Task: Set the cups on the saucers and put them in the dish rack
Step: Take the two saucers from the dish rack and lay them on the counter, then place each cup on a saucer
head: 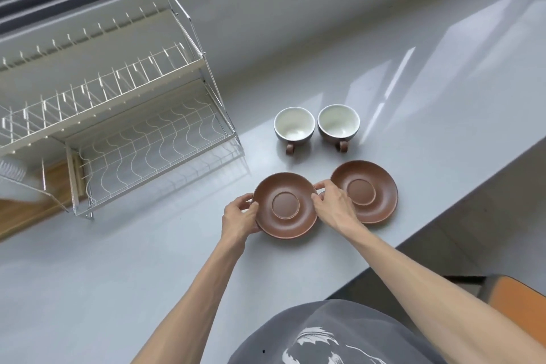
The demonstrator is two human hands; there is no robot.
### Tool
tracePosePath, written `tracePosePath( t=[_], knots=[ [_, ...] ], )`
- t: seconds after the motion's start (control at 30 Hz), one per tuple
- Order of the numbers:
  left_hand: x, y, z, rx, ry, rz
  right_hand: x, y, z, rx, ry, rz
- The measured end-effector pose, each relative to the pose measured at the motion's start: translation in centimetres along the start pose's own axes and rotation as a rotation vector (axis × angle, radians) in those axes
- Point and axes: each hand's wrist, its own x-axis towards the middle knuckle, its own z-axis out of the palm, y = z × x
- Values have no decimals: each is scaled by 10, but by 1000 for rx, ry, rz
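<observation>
Two brown saucers lie side by side on the grey counter. My left hand (pixel 240 216) grips the left rim of the left saucer (pixel 285 205), and my right hand (pixel 334 205) pinches its right rim. The right saucer (pixel 375 190) lies partly under my right hand. Behind them stand two upright cups with white insides and brown handles pointing toward me: the left cup (pixel 294 126) and the right cup (pixel 338 122). The white wire dish rack (pixel 118 127) stands to the left with its two tiers bare.
The grey counter (pixel 147 260) ends in an edge running diagonally at the right. An orange chair seat (pixel 520 301) shows below that edge. A window runs along the back wall. Some blurred items sit at the far right corner.
</observation>
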Motion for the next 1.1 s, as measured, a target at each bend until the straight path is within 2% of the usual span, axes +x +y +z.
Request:
tracePosePath(
  t=[0.63,0.9,1.1],
  knots=[
    [2,7,5,72,-3,-22,3,2,-2,-110,53,-66],
    [3,20,3,239,-38,-2,12,-1,-16,-131,-24,-26],
    [1,50,9,498,-17,101,23,-9,-36,-133,18,-40]
  ],
)
